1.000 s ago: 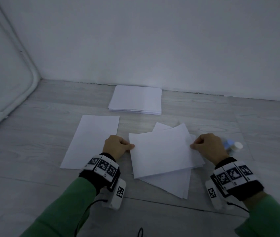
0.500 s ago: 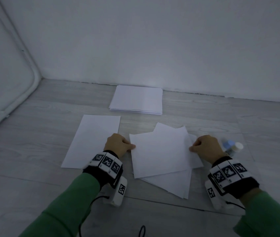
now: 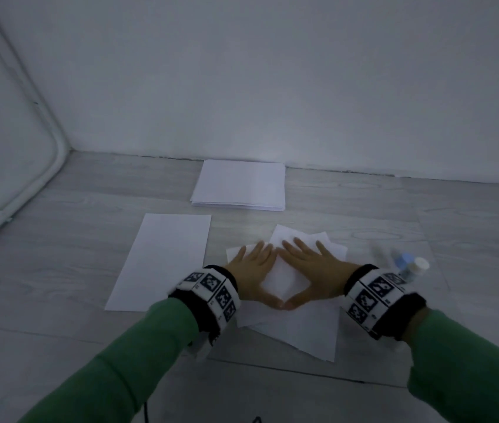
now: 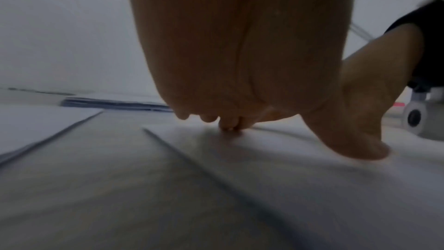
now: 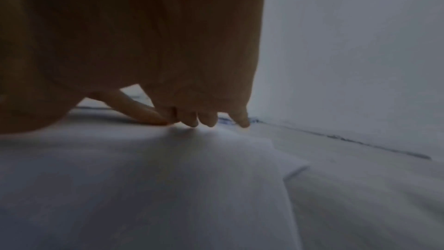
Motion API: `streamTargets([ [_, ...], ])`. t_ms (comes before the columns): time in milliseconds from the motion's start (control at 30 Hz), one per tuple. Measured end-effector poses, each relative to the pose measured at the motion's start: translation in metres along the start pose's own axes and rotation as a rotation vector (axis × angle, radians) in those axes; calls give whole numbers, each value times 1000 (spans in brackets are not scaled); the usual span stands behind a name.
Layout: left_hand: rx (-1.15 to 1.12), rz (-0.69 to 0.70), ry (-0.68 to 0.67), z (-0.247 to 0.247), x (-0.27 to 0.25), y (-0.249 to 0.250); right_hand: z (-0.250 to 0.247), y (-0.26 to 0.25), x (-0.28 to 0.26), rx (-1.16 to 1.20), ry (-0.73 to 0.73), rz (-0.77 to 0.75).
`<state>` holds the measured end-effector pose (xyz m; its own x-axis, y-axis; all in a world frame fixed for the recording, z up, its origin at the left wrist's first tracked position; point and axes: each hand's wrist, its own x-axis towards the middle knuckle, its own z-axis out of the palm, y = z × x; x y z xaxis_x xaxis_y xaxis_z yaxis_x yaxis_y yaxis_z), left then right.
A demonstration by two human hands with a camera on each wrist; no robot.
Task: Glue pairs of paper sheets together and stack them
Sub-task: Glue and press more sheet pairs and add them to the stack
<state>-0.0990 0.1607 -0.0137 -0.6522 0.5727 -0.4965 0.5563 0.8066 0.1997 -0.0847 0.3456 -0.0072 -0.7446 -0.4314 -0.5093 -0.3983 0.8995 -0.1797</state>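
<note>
Pale grey wood-grain floor (image 3: 59, 270), plank seams running across, dimly lit. Plain white wall (image 3: 272, 71) at the far side, meeting the floor along a dark seam; second wall at left, forming a corner. White pipe (image 3: 59, 154) down the left wall, bending near the corner and continuing toward the near left just above the floor.

Neat stack (image 3: 239, 186) of white paper close to the far wall, edges squared. Single sheet (image 3: 162, 261) flat on the floor nearer and to the left, apart from the stack. Loose pile (image 3: 303, 325) of overlapping sheets at centre, corners fanned at differing angles, just right of the single sheet.

Left hand (image 3: 251, 270) and right hand (image 3: 312, 270) palm-down on the pile, fingers straight and spread, pressing the top sheet; thumb tips meeting at the near side, index fingers nearly meeting at the far side, bare paper framed between. Nothing grasped by either. Same flat press in the wrist views: left hand (image 4: 240, 54), right hand (image 5: 144, 35), fingertips (image 5: 243, 124) down on paper.

Glue bottle (image 3: 410, 265), blue body, white cap, on the floor just right of the pile, beside the right wrist; blurred. Marker-patterned bands on both wrists, green sleeves (image 3: 120, 361) behind.
</note>
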Motion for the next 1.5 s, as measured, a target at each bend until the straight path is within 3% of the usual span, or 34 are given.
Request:
streamTargets([
  [100,32,17,-53,14,1,-12,11,10,4,-54,-60,38],
  [300,12,-16,-58,23,-1,-22,21,38,1,-31,-26,162],
  [600,-72,-140,-181,-11,-3,-17,24,43,0,35,-27,205],
  [767,-136,-225,61,-47,13,-22,23,42,-1,37,-35,200],
  [967,-279,-274,27,-57,27,-35,21,40,-2,29,-43,201],
  [1100,-510,-277,93,-53,23,-49,22,41,-2,26,-45,203],
  [1267,-1176,-404,292,-37,-3,-51,23,42,1,26,-50,203],
  [1333,-1391,-387,311,-27,-16,-41,24,43,0,36,-46,203],
  [1400,-1487,-340,262,-16,-27,-26,24,43,0,44,-36,201],
  [1500,-1413,-305,228,-2,-35,-7,23,40,-3,41,-16,206],
])
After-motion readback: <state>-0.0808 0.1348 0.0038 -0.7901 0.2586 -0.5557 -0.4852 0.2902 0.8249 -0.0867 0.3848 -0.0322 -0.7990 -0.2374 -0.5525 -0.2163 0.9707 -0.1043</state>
